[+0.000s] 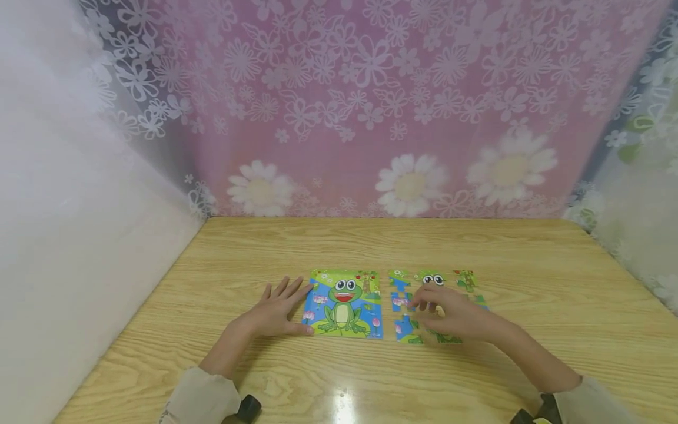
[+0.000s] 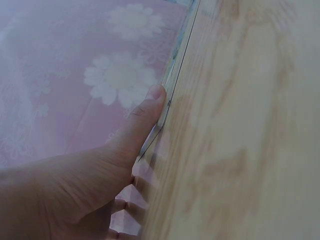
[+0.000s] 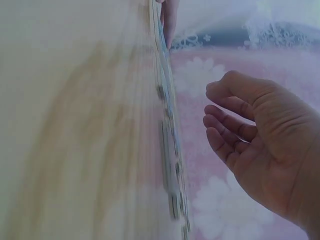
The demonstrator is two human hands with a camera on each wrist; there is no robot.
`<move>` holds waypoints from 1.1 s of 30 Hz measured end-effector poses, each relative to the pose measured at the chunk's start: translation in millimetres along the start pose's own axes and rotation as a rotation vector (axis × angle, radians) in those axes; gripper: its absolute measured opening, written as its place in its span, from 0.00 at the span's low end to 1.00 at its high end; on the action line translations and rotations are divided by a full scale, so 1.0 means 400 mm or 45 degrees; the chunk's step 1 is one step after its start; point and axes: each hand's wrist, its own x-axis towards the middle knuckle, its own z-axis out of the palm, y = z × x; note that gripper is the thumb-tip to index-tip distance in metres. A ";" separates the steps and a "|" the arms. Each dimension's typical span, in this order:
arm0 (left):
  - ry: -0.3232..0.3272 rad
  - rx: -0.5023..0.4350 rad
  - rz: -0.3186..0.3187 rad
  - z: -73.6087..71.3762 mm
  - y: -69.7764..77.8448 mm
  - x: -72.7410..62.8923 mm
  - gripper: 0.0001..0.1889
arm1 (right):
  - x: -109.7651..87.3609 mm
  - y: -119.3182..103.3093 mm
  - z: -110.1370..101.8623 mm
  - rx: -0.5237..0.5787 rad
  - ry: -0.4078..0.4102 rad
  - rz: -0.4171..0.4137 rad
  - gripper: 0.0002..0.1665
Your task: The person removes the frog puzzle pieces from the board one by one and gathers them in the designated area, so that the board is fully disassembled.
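Note:
A square frog picture (image 1: 343,306) lies flat and whole on the table. My left hand (image 1: 278,309) rests spread at its left side, thumb and a fingertip at the edge; in the left wrist view the thumb (image 2: 156,93) lies along that edge. Separated jigsaw pieces of a matching frog picture lie to the right, among them a lower-left piece (image 1: 405,330) and one with the eyes (image 1: 433,280). Over their middle hovers my right hand (image 1: 455,312), hiding several pieces. In the right wrist view its fingers are loosely bent with nothing between them, apart from the edge-on pieces (image 3: 169,155).
The wood-grain table (image 1: 286,377) extends on all sides of the pictures. A pink flowered curtain (image 1: 339,118) hangs along its back edge, with a white sheet (image 1: 79,176) at the left and a pale flowered cloth (image 1: 641,165) at the right.

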 end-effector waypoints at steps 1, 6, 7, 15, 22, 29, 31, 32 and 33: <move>0.001 -0.001 -0.001 -0.001 0.001 0.000 0.50 | 0.013 -0.005 0.005 0.013 -0.010 0.010 0.14; 0.006 -0.022 0.005 -0.005 0.006 -0.002 0.49 | 0.073 -0.021 0.034 -0.012 -0.047 -0.007 0.14; 0.006 -0.025 0.005 -0.005 0.006 -0.001 0.49 | 0.084 -0.023 0.040 -0.024 -0.058 -0.018 0.13; -0.003 -0.019 -0.004 -0.004 0.005 0.001 0.50 | 0.144 -0.037 0.083 -0.030 -0.181 0.114 0.15; 0.008 -0.001 -0.006 0.001 -0.003 0.001 0.50 | 0.161 -0.041 0.113 -0.091 -0.209 0.164 0.19; 0.016 -0.010 0.010 0.000 -0.002 0.000 0.50 | 0.158 -0.044 0.115 -0.118 -0.197 0.167 0.21; 0.012 -0.010 0.011 0.000 -0.001 0.000 0.50 | 0.157 -0.041 0.116 -0.122 -0.197 0.170 0.21; 0.010 -0.007 0.011 0.000 0.000 0.000 0.50 | 0.156 -0.039 0.117 -0.123 -0.198 0.171 0.21; 0.007 -0.006 0.011 0.001 0.001 0.000 0.50 | 0.155 -0.038 0.118 -0.124 -0.200 0.171 0.20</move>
